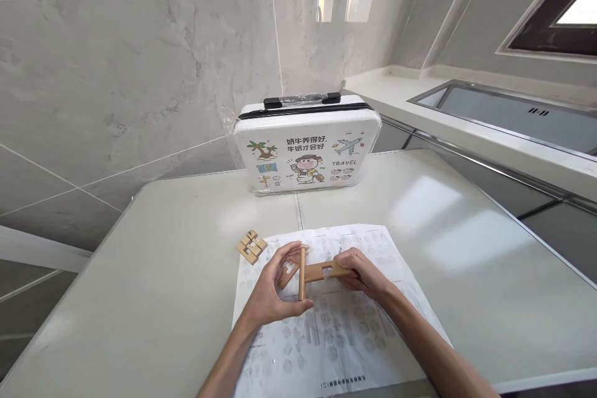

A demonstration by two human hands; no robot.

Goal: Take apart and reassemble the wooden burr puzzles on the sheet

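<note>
My left hand (269, 297) is curled around a flat wooden puzzle piece (303, 273), seen edge-on and upright between thumb and fingers. Behind it, inside the same hand, another notched wooden piece (288, 275) leans at a slant. My right hand (366, 273) pinches the right end of a flat wooden puzzle piece with a cutout (316, 272). Its left end meets the upright piece; whether it passes into a slot there I cannot tell. Under both hands lies a creased white paper sheet (336, 342) printed with small diagrams. Several small wooden pieces (252, 247) sit grouped at the sheet's upper left edge.
A white suitcase with cartoon prints (308, 149), partly wrapped in clear plastic, stands at the back of the pale table (153, 298). Grey tiled walls rise behind it. To the right runs a counter (387, 84) with an inset sink (508, 112).
</note>
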